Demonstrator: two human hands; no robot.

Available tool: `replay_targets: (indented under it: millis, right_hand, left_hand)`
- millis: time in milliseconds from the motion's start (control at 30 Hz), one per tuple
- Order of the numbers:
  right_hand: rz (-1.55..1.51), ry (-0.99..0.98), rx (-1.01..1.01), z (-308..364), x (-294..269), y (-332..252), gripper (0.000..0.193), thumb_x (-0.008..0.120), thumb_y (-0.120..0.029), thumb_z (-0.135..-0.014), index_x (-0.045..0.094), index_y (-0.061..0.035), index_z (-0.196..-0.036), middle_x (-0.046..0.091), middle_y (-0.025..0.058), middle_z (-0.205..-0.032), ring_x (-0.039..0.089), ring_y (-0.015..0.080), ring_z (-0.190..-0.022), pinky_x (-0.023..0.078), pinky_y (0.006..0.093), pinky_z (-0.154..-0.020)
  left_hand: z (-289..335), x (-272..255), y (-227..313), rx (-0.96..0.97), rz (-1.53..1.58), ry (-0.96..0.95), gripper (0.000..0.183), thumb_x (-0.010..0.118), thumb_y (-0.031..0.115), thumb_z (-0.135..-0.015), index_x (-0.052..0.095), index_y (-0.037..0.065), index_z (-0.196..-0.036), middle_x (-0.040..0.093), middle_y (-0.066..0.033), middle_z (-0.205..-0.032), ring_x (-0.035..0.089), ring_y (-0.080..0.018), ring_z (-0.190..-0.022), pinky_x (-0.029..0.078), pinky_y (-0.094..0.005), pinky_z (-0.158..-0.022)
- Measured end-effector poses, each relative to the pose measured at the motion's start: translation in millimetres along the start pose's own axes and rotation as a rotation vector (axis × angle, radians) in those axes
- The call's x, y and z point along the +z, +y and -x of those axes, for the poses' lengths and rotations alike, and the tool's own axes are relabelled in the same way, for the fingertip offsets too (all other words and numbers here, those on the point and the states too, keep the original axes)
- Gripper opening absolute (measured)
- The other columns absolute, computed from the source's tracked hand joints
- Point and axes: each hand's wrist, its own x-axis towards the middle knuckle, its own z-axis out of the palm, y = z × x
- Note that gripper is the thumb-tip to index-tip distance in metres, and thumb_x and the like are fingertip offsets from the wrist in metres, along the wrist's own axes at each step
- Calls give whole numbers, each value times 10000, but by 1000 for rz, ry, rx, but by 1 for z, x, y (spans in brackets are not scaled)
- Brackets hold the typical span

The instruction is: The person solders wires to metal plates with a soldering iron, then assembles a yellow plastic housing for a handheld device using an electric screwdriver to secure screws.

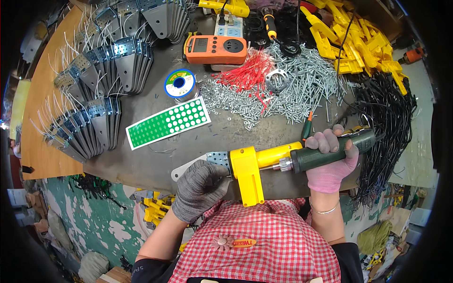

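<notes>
My left hand (202,188), in a grey knit glove, is closed round the metal plate (217,159) that sticks out of a yellow plastic tool housing (246,170). The perforated part and rounded tip of the plate show past my fingers. In a pink glove with bare fingertips, my right hand (331,165) grips a dark green electric screwdriver (316,155), held nearly level. Its silver chuck and bit point left at the housing's side; whether the bit sits in a screw I cannot tell. The housing's yellow handle (281,152) runs right, behind the bit.
Loose screws (302,70), red wire pieces (247,70) and an orange meter (214,49) lie beyond my hands. Nearby are a solder spool (180,85) and a green sticker sheet (167,122). Metal plates (134,61) stand at left; yellow housings (358,42) and black cables (384,127) at right.
</notes>
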Motion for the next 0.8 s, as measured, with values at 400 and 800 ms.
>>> replay_targets:
  millis: [400, 800]
  right_hand:
    - [-8, -27, 8, 1, -1, 2, 274, 659, -287, -880, 607, -104, -1077, 413, -49, -703, 358, 113, -663, 347, 328, -752]
    - [-6, -3, 18, 1, 1, 4, 287, 663, -292, -877, 580, -104, -1078, 411, -52, -702, 362, 112, -661, 355, 327, -759]
  left_hand:
    - [-2, 2, -3, -47, 106, 30, 273, 801, 18, -769, 682, 88, -1004, 626, -38, -803, 605, -160, -661, 486, -294, -590]
    - [1, -1, -9, 56, 27, 24, 301, 811, 20, -727, 656, 92, -975, 620, -53, -807, 616, -186, -666, 499, -312, -591]
